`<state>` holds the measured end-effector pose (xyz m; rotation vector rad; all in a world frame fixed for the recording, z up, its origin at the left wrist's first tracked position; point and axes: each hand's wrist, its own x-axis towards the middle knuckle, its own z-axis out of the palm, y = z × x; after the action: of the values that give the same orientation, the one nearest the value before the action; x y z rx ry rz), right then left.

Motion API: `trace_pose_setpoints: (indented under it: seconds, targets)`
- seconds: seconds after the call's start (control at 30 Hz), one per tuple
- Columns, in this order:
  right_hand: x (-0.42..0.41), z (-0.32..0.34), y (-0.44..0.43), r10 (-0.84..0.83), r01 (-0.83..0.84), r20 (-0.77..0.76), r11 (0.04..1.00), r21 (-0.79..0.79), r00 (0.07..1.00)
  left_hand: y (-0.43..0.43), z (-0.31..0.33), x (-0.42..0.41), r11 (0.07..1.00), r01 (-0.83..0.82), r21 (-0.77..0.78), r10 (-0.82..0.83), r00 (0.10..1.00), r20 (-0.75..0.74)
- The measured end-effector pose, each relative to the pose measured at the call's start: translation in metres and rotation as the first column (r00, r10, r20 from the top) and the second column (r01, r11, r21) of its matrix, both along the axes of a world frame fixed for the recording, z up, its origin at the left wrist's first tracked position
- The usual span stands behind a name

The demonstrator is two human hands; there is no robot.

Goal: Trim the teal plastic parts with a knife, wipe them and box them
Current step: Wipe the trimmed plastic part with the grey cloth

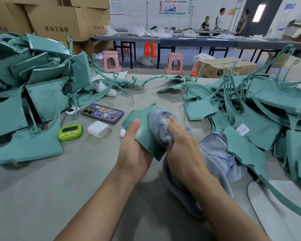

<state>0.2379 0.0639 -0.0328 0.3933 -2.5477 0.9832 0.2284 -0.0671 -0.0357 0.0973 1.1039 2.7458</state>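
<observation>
My left hand point(134, 150) gripped a teal part point(141, 124) at the table's centre. My right hand point(182, 148) clutched a blue cloth point(215, 153), pressing it on the part. Printing on the boxes point(56, 23) at eleven o'clock was unreadable.

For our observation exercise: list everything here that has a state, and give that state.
Flat teal plastic part: gripped in left hand, tilted up.
Pale blue cloth: bunched in right hand, pressed on the part.
Phone in blue cartoon case: lying face down.
White charger plug: prongs out, unplugged.
</observation>
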Motion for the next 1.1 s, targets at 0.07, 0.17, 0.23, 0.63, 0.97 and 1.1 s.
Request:
trace_pose_setpoints:
  seconds: [0.07,0.17,0.23,0.63,0.97,1.1]
  targets:
    - [0.01,0.001,-0.01,0.189,-0.192,-0.082,0.981,-0.021,0.979,-0.007,0.002,-0.001,0.998,0.02,0.064,-0.024,0.998,0.051]
    - [0.006,-0.001,-0.012,0.347,-0.348,-0.053,0.938,-0.001,0.936,-0.016,0.002,-0.005,0.992,0.051,0.114,-0.062,0.993,0.096]
    - [0.0,0.004,-0.004,0.411,-0.411,0.027,0.912,-0.019,0.911,-0.017,0.0,-0.01,0.997,0.002,0.076,-0.011,0.992,0.123]
    - [-0.003,0.013,0.034,-0.425,0.481,-0.24,0.833,0.273,0.873,-0.029,-0.002,-0.023,0.93,-0.363,-0.058,0.366,0.895,0.256]
    - [0.002,0.004,0.012,-0.098,0.119,-0.106,0.971,0.209,0.99,-0.051,0.002,-0.024,0.941,-0.337,-0.006,0.331,0.921,0.205]
    - [-0.007,0.01,0.029,-0.156,0.165,-0.145,0.985,0.053,0.977,-0.059,0.003,-0.026,0.927,-0.365,-0.089,0.375,0.907,0.19]
